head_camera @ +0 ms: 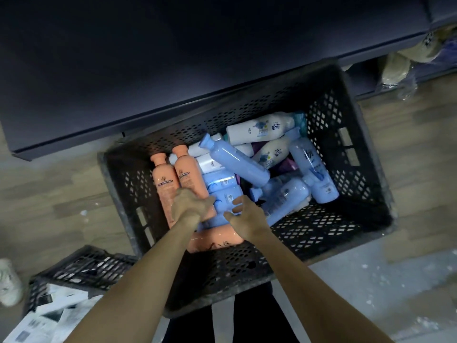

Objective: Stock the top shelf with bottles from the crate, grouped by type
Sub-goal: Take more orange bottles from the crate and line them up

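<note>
A black plastic crate (pixel 346 134) stands on the floor below me, filled with bottles lying in a heap. Two peach bottles (pixel 190 179) lie side by side at its left, another peach bottle (pixel 217 237) lies near the front wall. Blue bottles (pixel 237 162) and white bottles (pixel 259 129) fill the middle and right. My left hand (pixel 190 204) is closed over the lower end of the right peach bottle. My right hand (pixel 247 216) hovers with fingers spread over a blue bottle (pixel 225 196), touching its edge.
A dark shelf board (pixel 148 70) juts out just behind the crate. A second black crate (pixel 81 268) with printed cartons stands at the lower left. Wrapped goods (pixel 395 70) sit on a low shelf at the upper right. A white shoe (pixel 8 280) is at the left edge.
</note>
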